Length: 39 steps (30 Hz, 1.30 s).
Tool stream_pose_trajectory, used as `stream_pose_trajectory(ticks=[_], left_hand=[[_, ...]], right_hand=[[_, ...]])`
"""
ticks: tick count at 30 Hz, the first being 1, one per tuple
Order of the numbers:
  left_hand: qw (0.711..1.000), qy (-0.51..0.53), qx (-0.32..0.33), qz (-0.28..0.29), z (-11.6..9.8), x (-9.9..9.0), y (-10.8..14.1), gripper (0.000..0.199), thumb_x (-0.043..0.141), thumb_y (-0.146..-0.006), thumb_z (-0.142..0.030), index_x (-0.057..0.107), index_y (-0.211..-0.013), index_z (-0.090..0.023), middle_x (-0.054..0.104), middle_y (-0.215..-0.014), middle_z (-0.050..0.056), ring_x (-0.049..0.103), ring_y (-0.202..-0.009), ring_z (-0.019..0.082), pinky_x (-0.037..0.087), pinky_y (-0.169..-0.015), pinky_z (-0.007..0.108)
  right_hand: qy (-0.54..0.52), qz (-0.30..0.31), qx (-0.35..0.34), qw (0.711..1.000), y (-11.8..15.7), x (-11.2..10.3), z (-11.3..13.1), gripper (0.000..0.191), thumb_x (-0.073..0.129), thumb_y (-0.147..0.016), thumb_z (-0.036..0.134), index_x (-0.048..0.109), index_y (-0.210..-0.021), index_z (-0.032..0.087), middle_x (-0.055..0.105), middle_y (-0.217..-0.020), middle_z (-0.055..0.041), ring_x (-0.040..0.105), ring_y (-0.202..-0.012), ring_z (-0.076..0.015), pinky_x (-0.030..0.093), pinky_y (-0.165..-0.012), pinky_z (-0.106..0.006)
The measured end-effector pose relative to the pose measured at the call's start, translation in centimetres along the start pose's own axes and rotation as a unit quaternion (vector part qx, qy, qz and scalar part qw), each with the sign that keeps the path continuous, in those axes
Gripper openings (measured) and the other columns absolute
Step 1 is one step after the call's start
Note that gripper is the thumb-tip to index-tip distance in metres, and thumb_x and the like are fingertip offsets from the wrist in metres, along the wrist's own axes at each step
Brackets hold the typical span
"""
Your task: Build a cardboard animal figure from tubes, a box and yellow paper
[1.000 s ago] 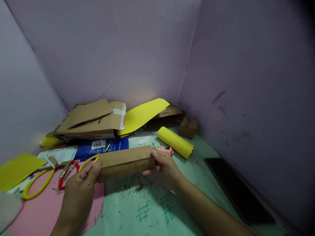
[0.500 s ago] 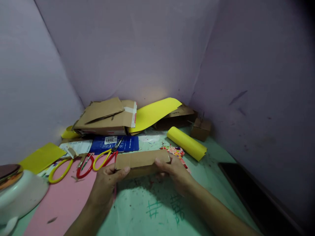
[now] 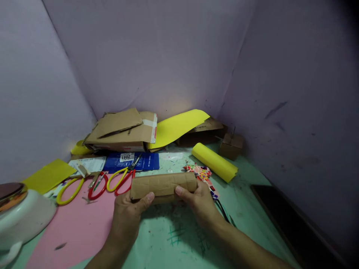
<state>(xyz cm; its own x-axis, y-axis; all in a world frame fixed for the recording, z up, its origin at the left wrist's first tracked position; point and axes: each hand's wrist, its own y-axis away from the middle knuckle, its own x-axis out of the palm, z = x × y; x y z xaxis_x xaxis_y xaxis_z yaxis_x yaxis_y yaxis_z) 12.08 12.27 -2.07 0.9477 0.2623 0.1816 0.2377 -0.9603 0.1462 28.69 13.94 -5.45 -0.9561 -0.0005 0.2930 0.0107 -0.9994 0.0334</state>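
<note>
A folded piece of brown cardboard [image 3: 164, 184] is held level above the green tabletop [image 3: 157, 239]. My left hand [image 3: 129, 213] grips its left end, with the thumb lying on the near face. At the right end my right hand [image 3: 200, 201] holds it the same way, thumb on the front. The other fingers of both hands are mostly hidden behind the cardboard. Scissors with yellow and red handles [image 3: 123, 179] lie just beyond my left hand, partly on pink paper [image 3: 75, 228].
Cardboard boxes [image 3: 120, 129] and a yellow sheet [image 3: 179, 127] are stacked at the back. A yellow roll [image 3: 214, 162] and small brown box [image 3: 231, 145] lie right. A white pot [image 3: 33, 216] stands left, a dark flat panel [image 3: 280, 216] right.
The cardboard has tilted, so its upper face now shows broader and more rounded towards me. Both thumbs press on its near face. Dark scissor-like pieces have come into view beyond my right hand.
</note>
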Motion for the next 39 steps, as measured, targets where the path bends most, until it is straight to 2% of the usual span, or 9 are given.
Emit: stream_pose_trajectory(ticks=[3,8,13,15,19,22,26,30,39], left_hand=[[1.0,-0.001,0.019,0.001,-0.5,0.3,0.3,0.023,0.08,-0.047,-0.025,0.071,-0.065,-0.014,0.071,-0.062,0.002,0.066,-0.074,0.024,0.053,-0.074,0.033],[1.0,-0.011,0.002,-0.008,-0.1,-0.1,-0.2,0.03,0.081,-0.046,-0.025,0.073,-0.072,-0.012,0.072,-0.067,0.004,0.066,-0.072,0.024,0.054,-0.068,0.033],[0.998,-0.029,-0.005,0.058,0.6,-1.0,-0.5,0.033,0.079,-0.055,-0.027,0.073,-0.082,-0.01,0.074,-0.082,0.01,0.066,-0.081,0.028,0.053,-0.073,0.036],[0.996,-0.019,-0.006,0.091,0.5,-1.1,-0.5,0.035,0.079,-0.055,-0.027,0.074,-0.084,-0.009,0.074,-0.083,0.012,0.066,-0.083,0.029,0.052,-0.077,0.038],[0.979,0.014,-0.045,0.196,-0.1,-1.1,-0.6,0.047,0.078,-0.057,-0.027,0.07,-0.101,-0.01,0.074,-0.091,0.013,0.066,-0.088,0.031,0.051,-0.08,0.041],[0.972,0.012,-0.066,0.225,-0.2,-1.2,-0.8,0.054,0.078,-0.057,-0.026,0.067,-0.107,-0.012,0.073,-0.095,0.012,0.065,-0.091,0.031,0.05,-0.082,0.042],[0.987,-0.026,-0.03,0.156,-0.2,-0.9,-0.5,0.047,0.078,-0.054,-0.026,0.07,-0.099,-0.013,0.074,-0.093,0.01,0.066,-0.09,0.031,0.051,-0.079,0.04],[0.994,-0.076,0.006,0.081,-0.9,-0.1,0.4,0.037,0.077,-0.049,-0.027,0.072,-0.082,-0.012,0.075,-0.079,0.008,0.067,-0.075,0.027,0.053,-0.07,0.036],[0.995,-0.09,0.023,0.036,-1.0,0.4,0.7,0.031,0.076,-0.049,-0.028,0.07,-0.075,-0.012,0.073,-0.068,0.005,0.067,-0.07,0.024,0.053,-0.066,0.032]], right_hand=[[0.051,-0.039,-0.01,0.998,0.1,0.1,0.1,0.03,0.078,-0.058,0.032,0.068,-0.081,0.015,0.067,-0.072,-0.0038,0.057,-0.065,-0.0192,0.047,-0.055,-0.029],[0.038,-0.011,0.034,0.999,-0.2,0.2,0.7,0.035,0.081,-0.053,0.032,0.068,-0.082,0.016,0.068,-0.074,-0.0045,0.059,-0.067,-0.02,0.047,-0.06,-0.032],[-0.027,0.043,0.092,0.994,-0.4,0.0,1.3,0.036,0.083,-0.048,0.023,0.07,-0.081,0.018,0.07,-0.076,-0.0032,0.06,-0.07,-0.0194,0.046,-0.067,-0.031],[-0.032,0.044,0.096,0.994,-0.4,-0.1,1.6,0.035,0.082,-0.048,0.021,0.071,-0.081,0.018,0.07,-0.076,-0.0028,0.06,-0.071,-0.019,0.046,-0.067,-0.031],[-0.023,0.046,0.083,0.995,-0.3,-0.2,1.9,0.034,0.081,-0.047,0.018,0.069,-0.078,0.017,0.068,-0.071,-0.0014,0.059,-0.065,-0.017,0.046,-0.06,-0.028],[-0.001,0.032,0.083,0.996,-0.1,0.0,1.6,0.034,0.081,-0.047,0.019,0.069,-0.078,0.016,0.067,-0.069,-0.0014,0.058,-0.062,-0.0164,0.046,-0.058,-0.028],[0.043,-0.036,0.041,0.998,0.3,0.3,0.8,0.032,0.081,-0.046,0.022,0.068,-0.075,0.015,0.066,-0.066,-0.002,0.057,-0.061,-0.0182,0.046,-0.056,-0.03],[0.078,-0.068,0.011,0.995,0.6,0.6,0.7,0.029,0.079,-0.047,0.024,0.069,-0.072,0.015,0.067,-0.065,-0.0027,0.057,-0.062,-0.0196,0.046,-0.057,-0.031],[0.068,-0.079,-0.002,0.995,0.7,0.8,0.9,0.028,0.078,-0.048,0.021,0.069,-0.074,0.014,0.07,-0.068,-0.0035,0.06,-0.062,-0.0208,0.047,-0.061,-0.032]])
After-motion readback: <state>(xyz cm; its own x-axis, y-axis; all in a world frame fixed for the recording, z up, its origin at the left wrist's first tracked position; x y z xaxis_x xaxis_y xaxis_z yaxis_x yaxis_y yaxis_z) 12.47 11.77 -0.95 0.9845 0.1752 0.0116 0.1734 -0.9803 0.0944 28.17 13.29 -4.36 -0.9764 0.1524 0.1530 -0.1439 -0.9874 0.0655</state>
